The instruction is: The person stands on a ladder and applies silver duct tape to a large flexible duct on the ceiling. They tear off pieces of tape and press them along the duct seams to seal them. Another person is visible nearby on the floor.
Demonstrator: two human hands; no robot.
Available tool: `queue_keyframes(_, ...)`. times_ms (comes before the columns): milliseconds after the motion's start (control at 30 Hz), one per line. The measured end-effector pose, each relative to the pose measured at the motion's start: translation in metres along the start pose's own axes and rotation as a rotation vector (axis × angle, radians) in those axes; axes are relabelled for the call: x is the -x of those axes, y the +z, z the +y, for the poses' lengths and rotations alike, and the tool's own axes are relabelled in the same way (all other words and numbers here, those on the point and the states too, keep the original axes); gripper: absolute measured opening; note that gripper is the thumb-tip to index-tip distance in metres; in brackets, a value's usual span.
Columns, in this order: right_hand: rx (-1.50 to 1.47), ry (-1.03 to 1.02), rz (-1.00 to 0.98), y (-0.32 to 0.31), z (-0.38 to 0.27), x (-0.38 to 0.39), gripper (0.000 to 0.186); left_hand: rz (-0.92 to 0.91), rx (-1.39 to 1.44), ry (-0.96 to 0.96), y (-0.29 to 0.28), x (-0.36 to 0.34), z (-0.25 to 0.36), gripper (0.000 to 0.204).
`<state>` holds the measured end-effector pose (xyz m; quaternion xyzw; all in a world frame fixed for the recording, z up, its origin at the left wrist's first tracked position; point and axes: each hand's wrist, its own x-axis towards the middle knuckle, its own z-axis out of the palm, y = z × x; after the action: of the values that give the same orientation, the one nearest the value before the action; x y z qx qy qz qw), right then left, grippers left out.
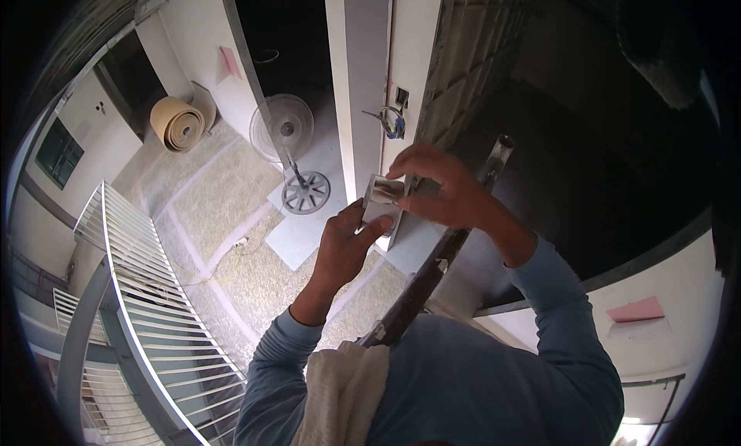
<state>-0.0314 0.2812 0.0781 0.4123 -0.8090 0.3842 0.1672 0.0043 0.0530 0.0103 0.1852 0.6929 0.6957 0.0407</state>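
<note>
A small white rectangular box (378,210) with a shiny, mirror-like upper face is held up in front of me between both hands. My left hand (347,245) grips its lower left side, with the thumb across the near face. My right hand (440,185) curls around its upper right edge, thumb and fingers pinching toward the shiny part. Just beyond, looped wires (392,123) stick out of the wall beside a dark recessed opening (401,97). A dark, worn pipe (417,292) slants up from my lap and passes behind my right wrist.
Past the wall edge stands a pedestal fan (282,128). Farther left lie a tan roll of sheet material (179,128) and a cord on the taped, covered floor (231,203). A white slatted railing (166,322) curves along the left. A pale towel (340,396) hangs at my front.
</note>
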Motion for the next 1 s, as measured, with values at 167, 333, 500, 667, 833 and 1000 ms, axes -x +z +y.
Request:
queue_keyframes(167,0.032,0.104,-0.046,0.004,-0.013,0.007,0.024,0.049,-0.13,0.07,0.007,-0.006,-0.012,0.033)
queue_keyframes(333,0.105,0.114,-0.02,0.009,-0.016,0.006,0.016,0.127,-0.339,0.18,0.013,-0.006,-0.019,0.027)
queue_keyframes(500,0.142,0.105,-0.027,0.009,-0.018,0.002,0.011,0.119,-0.331,0.132,0.017,-0.007,-0.013,0.026)
queue_keyframes(667,0.152,0.097,-0.041,0.014,-0.014,-0.001,0.01,0.064,-0.067,-0.091,0.017,-0.007,-0.007,0.031)
queue_keyframes(833,0.125,0.17,-0.087,0.019,-0.009,0.003,0.011,0.076,0.384,-0.212,0.02,-0.007,-0.013,0.038)
queue_keyframes(1000,0.053,0.197,-0.076,0.021,-0.004,0.004,0.012,0.047,0.433,-0.388,0.017,-0.008,-0.022,0.036)
